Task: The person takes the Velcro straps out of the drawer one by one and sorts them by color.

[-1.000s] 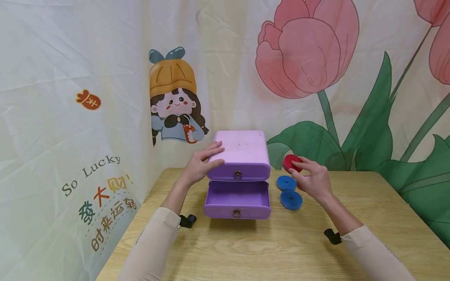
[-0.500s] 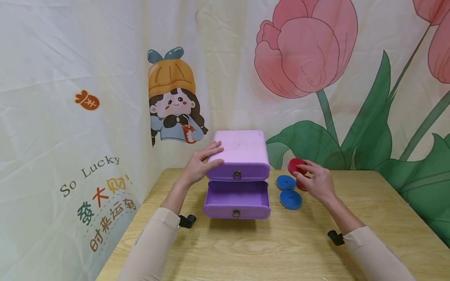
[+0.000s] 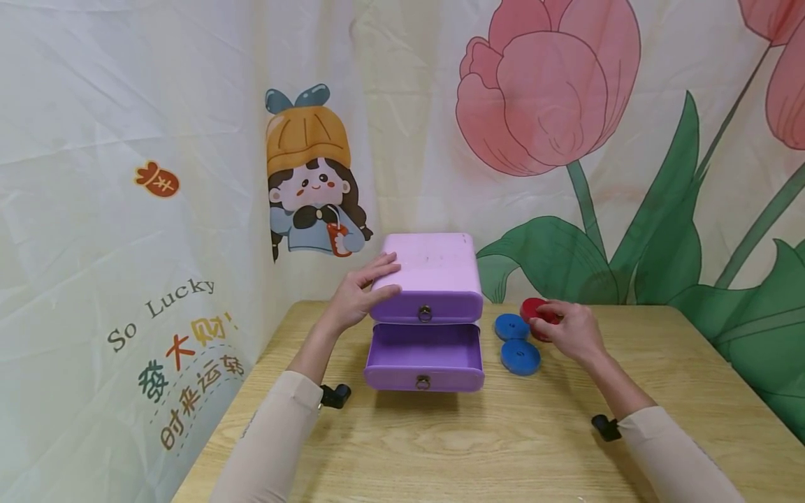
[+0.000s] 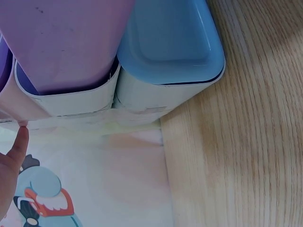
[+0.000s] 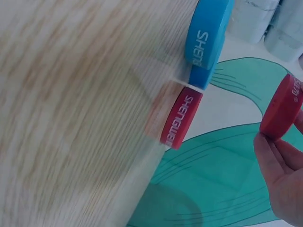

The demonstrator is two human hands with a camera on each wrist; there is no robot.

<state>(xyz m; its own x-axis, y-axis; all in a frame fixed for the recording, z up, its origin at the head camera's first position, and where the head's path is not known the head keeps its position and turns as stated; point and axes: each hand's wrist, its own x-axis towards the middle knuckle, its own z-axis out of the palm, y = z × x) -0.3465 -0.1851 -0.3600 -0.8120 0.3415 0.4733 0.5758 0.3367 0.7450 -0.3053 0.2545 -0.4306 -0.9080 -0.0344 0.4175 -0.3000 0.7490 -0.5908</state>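
Note:
In the head view, my left hand (image 3: 361, 293) rests on the left side and top of a small two-tier purple drawer box (image 3: 430, 262). Its lower drawer (image 3: 424, 349) is pulled out, with nothing seen inside. In the left wrist view, one fingertip touches the box's side. Right of the box, my right hand (image 3: 569, 332) pinches a red disc (image 5: 283, 108), lettered on its rim, between thumb and fingers. A second red disc (image 5: 182, 118) is just below it, partly hidden by the hand in the head view. Two blue discs (image 3: 520, 357) (image 3: 512, 327) lie beside them.
A wooden table (image 3: 428, 447) carries everything. Behind it hangs a printed curtain (image 3: 415, 140) with tulips and a cartoon figure; it also covers the left side. Black wrist mounts (image 3: 335, 396) stick out by both sleeves.
My right hand has moved right and down with the red disc, away from the box and toward the other red disc. The left hand stays on the box.

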